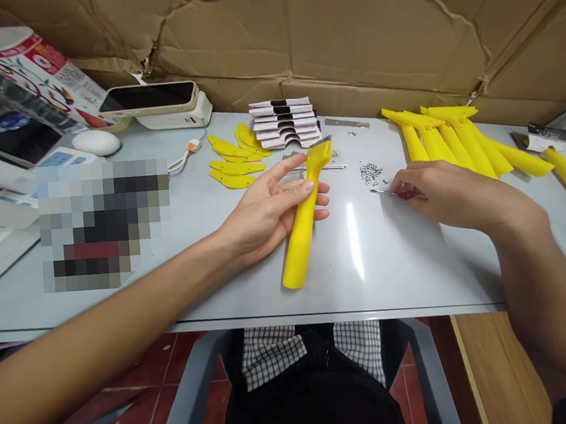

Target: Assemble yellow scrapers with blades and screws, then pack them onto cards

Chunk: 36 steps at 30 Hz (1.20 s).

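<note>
My left hand is closed around a yellow scraper, thumb across its handle. The scraper's head points away from me, a grey edge showing at its top. Low over the table at the right, my right hand grips a small screwdriver with a red handle, its metal tip pointing left. Just beyond that tip lies a heap of small screws. Behind my left hand are flat yellow plates and a stack of paper-wrapped blades. Several more yellow scraper handles lie beyond my right hand.
A metal strip lies near the cardboard along the table's back. To the left are a phone on a white device, a white mouse, a cable and a large bottle. Part of the left side is pixelated.
</note>
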Each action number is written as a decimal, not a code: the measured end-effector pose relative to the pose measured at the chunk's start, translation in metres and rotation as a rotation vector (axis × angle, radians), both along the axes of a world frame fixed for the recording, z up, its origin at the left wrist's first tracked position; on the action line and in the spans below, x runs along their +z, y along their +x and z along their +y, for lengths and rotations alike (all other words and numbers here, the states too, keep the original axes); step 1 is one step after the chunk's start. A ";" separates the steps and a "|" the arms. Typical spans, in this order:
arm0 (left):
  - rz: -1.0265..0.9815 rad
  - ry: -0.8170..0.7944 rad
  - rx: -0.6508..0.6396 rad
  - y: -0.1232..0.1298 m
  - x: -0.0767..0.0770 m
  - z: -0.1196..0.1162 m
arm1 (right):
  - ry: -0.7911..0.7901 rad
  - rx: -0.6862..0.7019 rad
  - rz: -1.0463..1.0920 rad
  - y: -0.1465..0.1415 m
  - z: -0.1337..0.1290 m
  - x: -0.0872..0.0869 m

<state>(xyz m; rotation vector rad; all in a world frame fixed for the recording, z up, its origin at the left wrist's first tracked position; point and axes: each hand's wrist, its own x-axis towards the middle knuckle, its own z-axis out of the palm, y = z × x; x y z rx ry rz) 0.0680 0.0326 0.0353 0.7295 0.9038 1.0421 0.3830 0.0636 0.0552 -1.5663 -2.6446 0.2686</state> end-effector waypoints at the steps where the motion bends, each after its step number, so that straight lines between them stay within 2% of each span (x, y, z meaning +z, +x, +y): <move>1: 0.021 -0.001 0.013 0.000 -0.001 0.000 | -0.020 -0.022 -0.044 0.000 0.000 0.001; 3: 0.093 0.023 0.045 -0.001 -0.004 0.000 | -0.066 -0.066 -0.143 -0.002 0.001 0.003; 7: 0.270 0.086 0.097 0.000 -0.005 -0.002 | -0.037 -0.084 -0.113 -0.003 0.002 0.004; 10: 0.356 0.108 0.076 0.001 -0.003 -0.005 | -0.029 -0.078 -0.125 -0.001 0.002 0.004; 14: 0.417 0.132 0.052 0.002 -0.001 -0.005 | -0.010 -0.053 -0.110 -0.006 -0.001 0.008; 17: 0.414 0.130 0.049 0.003 -0.002 -0.005 | 0.086 -0.015 -0.022 -0.018 -0.002 0.010; 21: 0.432 0.137 0.039 0.004 -0.002 -0.005 | 0.244 0.014 0.125 -0.036 0.002 0.001; 24: 0.441 0.138 0.060 0.005 -0.003 -0.005 | 0.259 0.025 0.172 -0.043 0.005 -0.008; 36: 0.472 0.195 0.053 0.005 -0.007 -0.005 | 0.277 -0.063 0.022 -0.059 0.008 -0.027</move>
